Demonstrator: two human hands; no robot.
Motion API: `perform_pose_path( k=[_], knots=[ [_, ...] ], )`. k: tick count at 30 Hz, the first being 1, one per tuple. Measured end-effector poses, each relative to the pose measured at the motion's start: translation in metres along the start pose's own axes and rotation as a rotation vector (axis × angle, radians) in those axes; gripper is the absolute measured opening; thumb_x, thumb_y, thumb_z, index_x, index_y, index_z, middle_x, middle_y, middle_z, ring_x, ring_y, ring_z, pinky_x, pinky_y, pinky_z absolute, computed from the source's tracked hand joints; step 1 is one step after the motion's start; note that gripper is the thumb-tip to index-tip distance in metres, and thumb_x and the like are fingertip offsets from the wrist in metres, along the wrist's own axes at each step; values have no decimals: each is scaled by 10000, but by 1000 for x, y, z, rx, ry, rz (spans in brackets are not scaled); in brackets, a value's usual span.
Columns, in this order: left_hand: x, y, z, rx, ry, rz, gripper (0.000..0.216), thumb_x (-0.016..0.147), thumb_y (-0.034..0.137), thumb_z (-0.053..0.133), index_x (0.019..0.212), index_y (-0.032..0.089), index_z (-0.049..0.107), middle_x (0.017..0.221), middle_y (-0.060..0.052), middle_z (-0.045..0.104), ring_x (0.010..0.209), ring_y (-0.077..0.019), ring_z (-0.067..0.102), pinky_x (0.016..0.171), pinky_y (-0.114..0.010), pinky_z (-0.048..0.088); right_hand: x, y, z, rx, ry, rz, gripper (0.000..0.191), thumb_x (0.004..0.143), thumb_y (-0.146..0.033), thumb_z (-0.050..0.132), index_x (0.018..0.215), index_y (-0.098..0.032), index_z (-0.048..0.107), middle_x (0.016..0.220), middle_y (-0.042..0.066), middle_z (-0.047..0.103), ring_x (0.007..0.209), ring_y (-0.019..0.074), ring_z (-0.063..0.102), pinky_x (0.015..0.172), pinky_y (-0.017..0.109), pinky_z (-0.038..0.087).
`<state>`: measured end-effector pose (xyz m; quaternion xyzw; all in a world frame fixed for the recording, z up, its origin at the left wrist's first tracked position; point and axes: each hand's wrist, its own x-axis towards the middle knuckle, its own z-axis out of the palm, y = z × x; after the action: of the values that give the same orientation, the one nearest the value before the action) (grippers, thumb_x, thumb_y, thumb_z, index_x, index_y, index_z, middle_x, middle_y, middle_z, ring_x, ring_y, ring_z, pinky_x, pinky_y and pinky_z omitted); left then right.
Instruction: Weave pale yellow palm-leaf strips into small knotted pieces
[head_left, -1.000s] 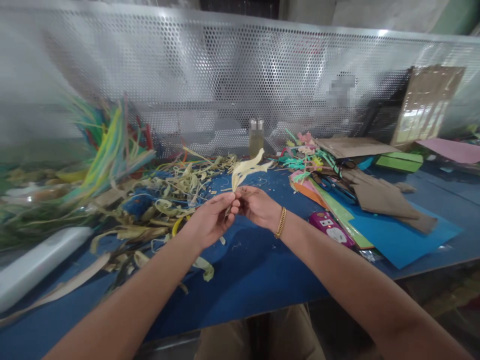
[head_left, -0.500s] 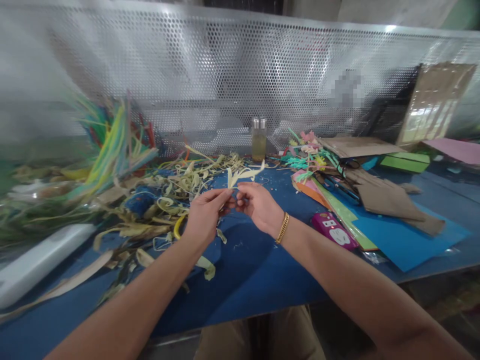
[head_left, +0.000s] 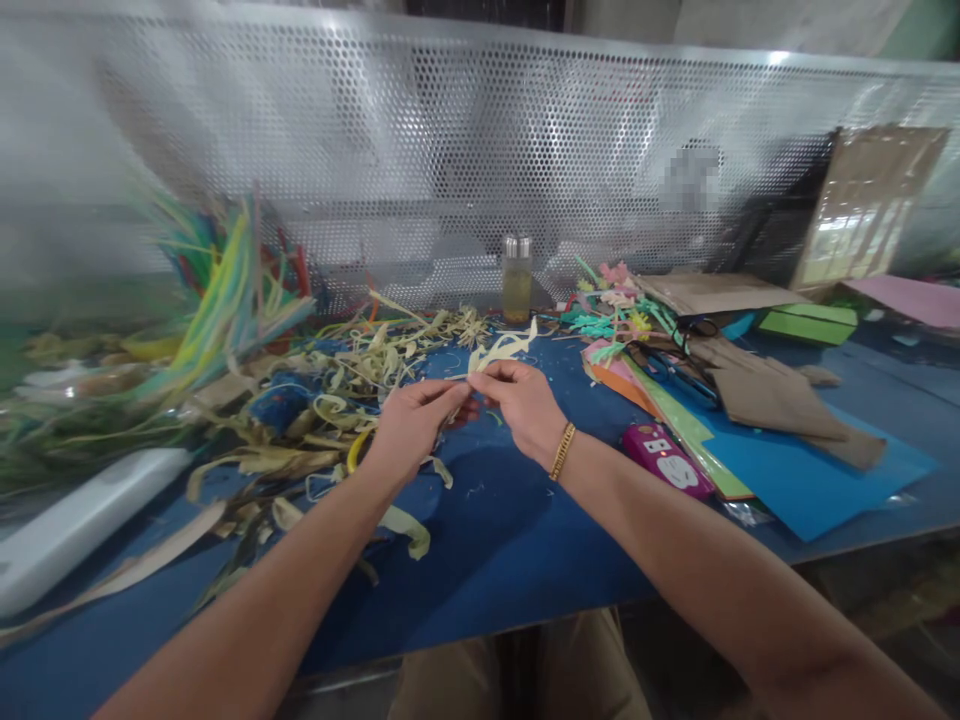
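A small bunch of pale yellow leaf strips fans out above my fingers. My right hand pinches its base between thumb and forefinger; a gold chain bracelet circles that wrist. Close on the left, my left hand is closed, with thumb and fingers pressed together at the thin lower end of the bunch. A fine strand shows between the two hands. My curled fingers hide most of what lies below the pinch. Curled pale leaf scraps lie just beyond my left hand.
A bottle of yellowish liquid stands by the perforated metal panel. On the right are a purple device, blue paper, cardboard, scissors and paper flowers. A long white object lies left.
The bunch has moved slightly right and leans further right. My right hand has gone from loosely curled beside it to pinching its base; the left fingers have slid to its lower end.
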<state>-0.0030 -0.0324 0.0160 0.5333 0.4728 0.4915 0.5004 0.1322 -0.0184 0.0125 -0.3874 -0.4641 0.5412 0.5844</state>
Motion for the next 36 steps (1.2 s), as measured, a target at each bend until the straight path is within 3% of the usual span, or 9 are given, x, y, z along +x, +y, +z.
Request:
perform_pose_path(
  k=[4, 7, 12, 15, 20, 28, 32, 36],
  knots=[
    [5, 4, -10, -105, -260, -130, 283, 758, 431, 593, 752, 185, 732, 765, -95, 724, 725, -241, 680, 683, -338, 544, 4, -4, -6, 133, -82, 153, 250, 609, -298, 759, 591, -170, 544, 544, -58, 483, 524, 72, 421, 557, 251, 351],
    [6, 5, -15, -23, -315, -93, 209, 699, 376, 666, 779, 197, 738, 796, -81, 728, 753, -224, 677, 713, -316, 537, 6, -5, -8, 182, -133, 225, 248, 638, -306, 756, 600, -175, 549, 486, -80, 401, 488, 71, 365, 545, 255, 351],
    [6, 5, -15, 192, -168, 49, 214, 649, 360, 722, 715, 156, 722, 678, -45, 700, 654, -179, 637, 648, -278, 510, 2, -7, -6, 194, -148, 252, 266, 611, -302, 785, 589, -171, 555, 491, -83, 409, 478, 55, 330, 545, 241, 357],
    [6, 4, -14, 310, -101, 110, 219, 690, 371, 680, 678, 153, 702, 605, -26, 669, 563, -158, 596, 556, -253, 463, -2, -9, -2, 151, -140, 283, 306, 574, -305, 805, 573, -176, 528, 491, -82, 425, 479, 55, 343, 540, 239, 362],
    [3, 5, -17, 701, 51, 355, 247, 784, 367, 589, 662, 179, 694, 520, 16, 598, 509, -124, 514, 513, -234, 367, -5, -7, 1, 13, -59, 244, 275, 600, -255, 776, 586, -172, 514, 577, -56, 488, 529, 63, 416, 525, 228, 363],
    [-4, 13, -20, 1053, 154, 637, 251, 859, 353, 525, 834, 257, 756, 928, -44, 700, 860, -218, 616, 733, -306, 412, -1, 2, -4, -272, -110, 181, 227, 665, -217, 713, 562, -171, 516, 520, -48, 454, 499, 67, 390, 491, 225, 352],
    [-9, 14, -20, 1112, 253, 618, 239, 841, 404, 557, 843, 285, 764, 868, -59, 668, 836, -246, 597, 683, -315, 381, -1, 5, -3, -290, -51, 214, 207, 700, -216, 667, 569, -182, 509, 542, -38, 462, 501, 81, 402, 479, 236, 372],
    [-12, 12, -16, 1033, 236, 519, 261, 867, 394, 521, 888, 289, 759, 812, -43, 711, 779, -241, 616, 651, -305, 374, 0, 8, -3, -259, -11, 251, 201, 677, -235, 680, 586, -190, 506, 544, -45, 431, 520, 94, 403, 482, 245, 416]
  ],
)
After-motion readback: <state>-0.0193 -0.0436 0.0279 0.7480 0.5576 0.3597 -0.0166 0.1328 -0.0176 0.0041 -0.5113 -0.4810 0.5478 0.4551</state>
